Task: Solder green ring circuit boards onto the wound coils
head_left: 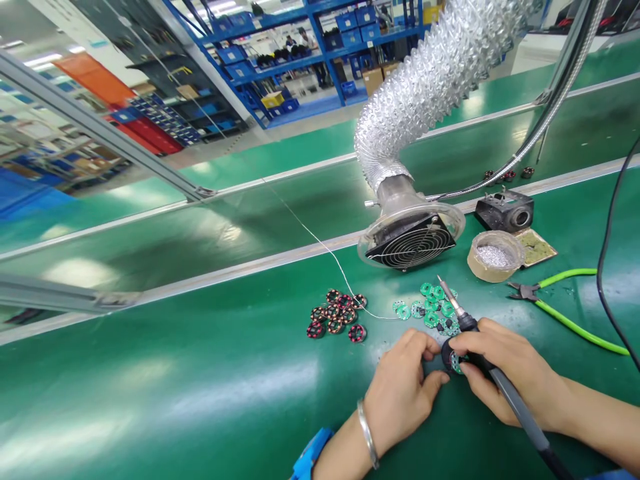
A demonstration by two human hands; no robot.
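Observation:
My right hand [520, 377] is closed around a soldering iron [521, 408], its metal tip pointing up and away to the left. The thumb and forefinger of that hand also touch a small green circuit board [455, 363] in a round black part [445, 355]. From the other side, the bent fingers and thumb of my left hand [405, 383] close on the edge of this round part. Just beyond lies a pile of small green circuit boards [431, 320]. Several copper-wound motor stators [334, 325] are grouped farther left. A thin solder wire [334, 259] trails down between the two piles.
A fume extractor hood [413, 241] on a silver duct [400, 100] hangs above the bench [200, 400]. To the right are a round tub [485, 268], a sponge tray [537, 248], a black iron stand [505, 211], green-handled cutters [575, 327] and a black cable [606, 247].

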